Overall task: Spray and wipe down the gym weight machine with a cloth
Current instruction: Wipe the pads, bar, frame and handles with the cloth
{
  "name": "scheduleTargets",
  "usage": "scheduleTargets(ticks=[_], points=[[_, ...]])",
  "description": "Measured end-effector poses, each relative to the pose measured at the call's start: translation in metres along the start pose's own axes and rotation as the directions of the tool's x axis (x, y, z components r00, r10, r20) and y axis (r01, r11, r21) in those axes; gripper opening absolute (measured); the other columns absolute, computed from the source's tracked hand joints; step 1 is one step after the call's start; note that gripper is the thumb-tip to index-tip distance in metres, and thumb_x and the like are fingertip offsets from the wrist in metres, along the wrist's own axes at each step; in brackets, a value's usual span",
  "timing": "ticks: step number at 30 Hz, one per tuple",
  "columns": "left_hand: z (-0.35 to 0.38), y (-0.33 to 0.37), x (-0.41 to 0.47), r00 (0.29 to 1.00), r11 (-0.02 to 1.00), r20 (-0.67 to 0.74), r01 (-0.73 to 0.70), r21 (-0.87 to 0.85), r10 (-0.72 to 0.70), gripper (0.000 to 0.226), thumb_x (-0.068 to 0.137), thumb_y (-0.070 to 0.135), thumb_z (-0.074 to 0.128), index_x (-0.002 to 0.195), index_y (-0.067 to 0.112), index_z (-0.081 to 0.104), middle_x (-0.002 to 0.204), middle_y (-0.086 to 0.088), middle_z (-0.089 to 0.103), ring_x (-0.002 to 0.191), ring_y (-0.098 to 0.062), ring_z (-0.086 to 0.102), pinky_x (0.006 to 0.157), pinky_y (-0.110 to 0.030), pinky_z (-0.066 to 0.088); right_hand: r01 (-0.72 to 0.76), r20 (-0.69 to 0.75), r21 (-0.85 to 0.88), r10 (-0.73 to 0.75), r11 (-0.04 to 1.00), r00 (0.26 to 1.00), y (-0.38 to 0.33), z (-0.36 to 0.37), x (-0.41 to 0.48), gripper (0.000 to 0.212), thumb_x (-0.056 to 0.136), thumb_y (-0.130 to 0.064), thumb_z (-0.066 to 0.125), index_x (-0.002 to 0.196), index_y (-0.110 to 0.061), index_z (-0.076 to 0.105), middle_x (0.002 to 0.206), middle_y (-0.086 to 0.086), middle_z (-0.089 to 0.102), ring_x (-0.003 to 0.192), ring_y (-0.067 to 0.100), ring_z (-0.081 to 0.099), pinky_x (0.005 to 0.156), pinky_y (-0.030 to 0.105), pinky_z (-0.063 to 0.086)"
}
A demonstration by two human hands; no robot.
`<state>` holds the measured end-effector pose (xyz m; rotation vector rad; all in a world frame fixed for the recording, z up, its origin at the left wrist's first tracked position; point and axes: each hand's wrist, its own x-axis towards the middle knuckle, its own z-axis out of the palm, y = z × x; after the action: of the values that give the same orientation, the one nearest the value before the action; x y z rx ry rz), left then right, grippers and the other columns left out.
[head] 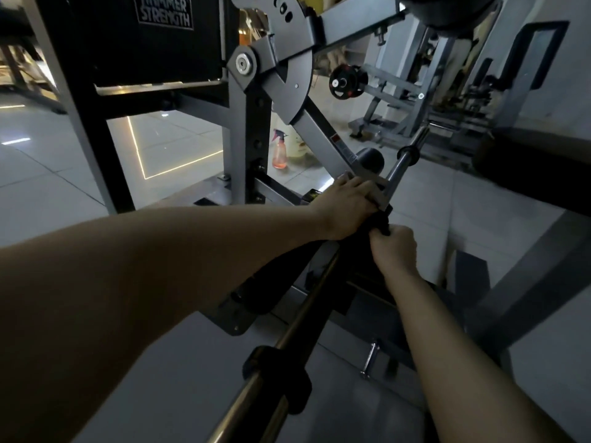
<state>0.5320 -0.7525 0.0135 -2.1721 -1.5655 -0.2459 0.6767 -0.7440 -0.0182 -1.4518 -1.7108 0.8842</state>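
Observation:
The grey weight machine fills the upper middle, with a slanted lever arm ending in a chrome weight peg. My left hand grips the lower end of that lever arm, where the peg joins it. Just below, my right hand is closed on a black cloth that is pressed against the underside of the arm's end. Most of the cloth is hidden between the two hands. An orange spray bottle stands on the floor behind the frame, out of both hands.
A long bar with a black collar runs from the bottom centre up toward my hands. A black pad sits at the upper left. Other machines and a weight plate stand at the right. A pale jug stands beside the bottle.

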Motion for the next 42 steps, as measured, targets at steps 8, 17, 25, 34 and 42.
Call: scheduleTargets(ticks=[8, 17, 25, 34, 42], points=[[-0.043, 0.023, -0.049, 0.893, 0.720, 0.350, 0.439, -0.537, -0.284, 0.026, 0.099, 0.033, 0.058, 0.115, 0.023, 0.076, 0.113, -0.003, 0.069, 0.098, -0.021, 0.064, 0.085, -0.033, 0.052, -0.520, 0.384, 0.380, 0.381, 0.765, 0.841, -0.017, 0.007, -0.040, 0.032, 0.102, -0.027, 0.040, 0.123, -0.016, 0.061, 0.114, 0.015, 0.067, 0.101, 0.034, 0.064, 0.064, 0.041, 0.055], [-0.064, 0.029, -0.058, 0.690, 0.657, 0.438, 0.709, -0.254, -0.576, 0.037, 0.087, 0.057, 0.066, 0.077, 0.026, 0.050, 0.085, 0.005, 0.053, 0.085, -0.020, 0.057, 0.065, -0.029, 0.041, -0.506, 0.462, 0.607, 0.245, 0.613, 0.852, -0.013, -0.001, -0.027, 0.049, 0.079, -0.045, 0.072, 0.114, -0.011, 0.072, 0.107, 0.015, 0.075, 0.098, 0.035, 0.071, 0.096, 0.050, 0.055], [-0.076, 0.043, -0.047, 0.697, 0.690, 0.563, 0.667, -0.280, -0.445, 0.042, 0.089, 0.046, 0.074, 0.067, 0.031, 0.042, 0.066, 0.010, 0.049, 0.060, -0.006, 0.049, 0.051, -0.022, 0.037, -0.105, 0.072, 0.316, 0.087, 0.943, 0.994, 0.013, 0.026, 0.020, 0.059, 0.101, -0.041, 0.057, 0.130, 0.010, 0.055, 0.127, 0.028, 0.061, 0.116, 0.040, 0.061, 0.080, 0.034, 0.045], [-0.078, 0.055, -0.050, 0.680, 0.728, 0.588, 0.652, -0.212, -0.438, 0.029, 0.098, 0.044, 0.061, 0.106, 0.016, 0.066, 0.091, 0.001, 0.057, 0.093, -0.018, 0.056, 0.070, -0.028, 0.044, 0.053, -0.027, 0.305, -0.047, 0.951, 0.999, 0.028, 0.017, 0.019, 0.047, 0.102, -0.036, 0.055, 0.125, 0.004, 0.061, 0.122, 0.023, 0.065, 0.112, 0.036, 0.062, 0.092, 0.041, 0.050], [-0.076, 0.045, -0.051, 0.731, 0.766, 0.515, 0.611, -0.200, -0.447, 0.036, 0.098, 0.029, 0.061, 0.067, 0.017, 0.046, 0.072, -0.001, 0.053, 0.075, -0.021, 0.057, 0.047, -0.025, 0.038, -0.078, 0.132, 0.109, 0.063, 0.991, 0.989, 0.014, -0.002, 0.002, 0.042, 0.097, -0.036, 0.061, 0.107, 0.005, 0.064, 0.105, 0.022, 0.067, 0.094, 0.036, 0.066, 0.072, 0.035, 0.051]])
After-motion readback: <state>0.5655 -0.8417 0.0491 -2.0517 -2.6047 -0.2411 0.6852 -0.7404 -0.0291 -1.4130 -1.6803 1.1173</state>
